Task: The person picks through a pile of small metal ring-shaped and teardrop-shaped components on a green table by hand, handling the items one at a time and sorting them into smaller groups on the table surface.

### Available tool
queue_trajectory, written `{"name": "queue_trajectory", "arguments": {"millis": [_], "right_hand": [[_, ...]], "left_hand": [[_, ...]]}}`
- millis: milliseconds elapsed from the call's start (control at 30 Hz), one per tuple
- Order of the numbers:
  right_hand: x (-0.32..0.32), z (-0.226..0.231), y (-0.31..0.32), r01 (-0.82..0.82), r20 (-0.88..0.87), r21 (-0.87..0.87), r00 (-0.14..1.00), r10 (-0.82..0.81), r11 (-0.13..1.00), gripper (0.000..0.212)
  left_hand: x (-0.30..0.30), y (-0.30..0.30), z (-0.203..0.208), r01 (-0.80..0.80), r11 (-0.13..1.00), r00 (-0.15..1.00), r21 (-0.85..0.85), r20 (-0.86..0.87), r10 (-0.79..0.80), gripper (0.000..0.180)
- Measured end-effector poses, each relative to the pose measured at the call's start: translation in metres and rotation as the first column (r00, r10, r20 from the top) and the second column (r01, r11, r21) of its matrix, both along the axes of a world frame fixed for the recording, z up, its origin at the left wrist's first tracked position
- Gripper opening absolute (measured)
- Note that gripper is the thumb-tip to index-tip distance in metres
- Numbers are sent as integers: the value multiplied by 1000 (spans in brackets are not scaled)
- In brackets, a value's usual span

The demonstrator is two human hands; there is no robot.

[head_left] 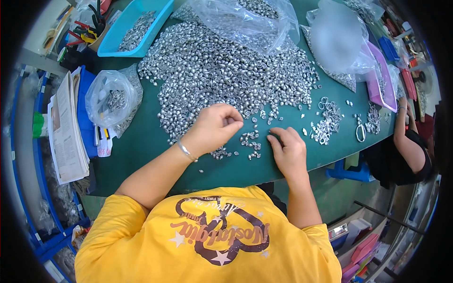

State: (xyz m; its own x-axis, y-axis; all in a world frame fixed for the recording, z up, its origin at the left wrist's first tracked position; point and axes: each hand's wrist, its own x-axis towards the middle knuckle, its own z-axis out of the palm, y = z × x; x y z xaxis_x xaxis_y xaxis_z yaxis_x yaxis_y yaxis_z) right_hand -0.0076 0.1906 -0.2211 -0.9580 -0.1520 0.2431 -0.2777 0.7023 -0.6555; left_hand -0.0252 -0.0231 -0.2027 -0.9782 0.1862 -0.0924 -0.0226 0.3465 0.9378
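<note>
Seemingly pinching, left hand [210,128] over metal pieces [226,70]

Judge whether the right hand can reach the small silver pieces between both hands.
Probably yes: the right hand is just beside those small silver pieces, with only green tabletop showing between.

Left: papers [68,129] stacked beside a blue bin [88,111] — blue-framed shelving [41,177] beyond. Upper left: pliers [88,38], coloured grips. Right — person in dark clothing [409,162] near blue stool [350,173].

Downward fisheye view from head height
</note>
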Motion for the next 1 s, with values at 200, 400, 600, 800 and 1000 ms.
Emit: {"name": "queue_trajectory", "arguments": {"millis": [200, 400, 600, 800, 1000], "right_hand": [[-2, -3, 7, 258, 455, -743, 871, 184, 618, 5], [-3, 1, 1, 148, 454, -543, 880, 140, 827, 9], [-6, -1, -16, -156, 34, 24, 987, 155, 987, 9], [-12, 1, -3, 146, 487, -483, 864, 126, 863, 10], [-5, 12, -16, -191, 236, -52, 951, 198, 980, 12]], "left_hand": [[4, 12, -28, 155, 912, 920, -380, -282, -274, 8], [0, 8, -15, 80, 991, 983, 104, 154, -96, 5], [-1, -2, -7, -171, 877, 842, 449, 528, -106, 6], [2, 16, -19, 148, 969, 953, -198, -235, -194, 9], [6, 20, -33, 155, 940, 901, -305, -347, -261, 9]]}}
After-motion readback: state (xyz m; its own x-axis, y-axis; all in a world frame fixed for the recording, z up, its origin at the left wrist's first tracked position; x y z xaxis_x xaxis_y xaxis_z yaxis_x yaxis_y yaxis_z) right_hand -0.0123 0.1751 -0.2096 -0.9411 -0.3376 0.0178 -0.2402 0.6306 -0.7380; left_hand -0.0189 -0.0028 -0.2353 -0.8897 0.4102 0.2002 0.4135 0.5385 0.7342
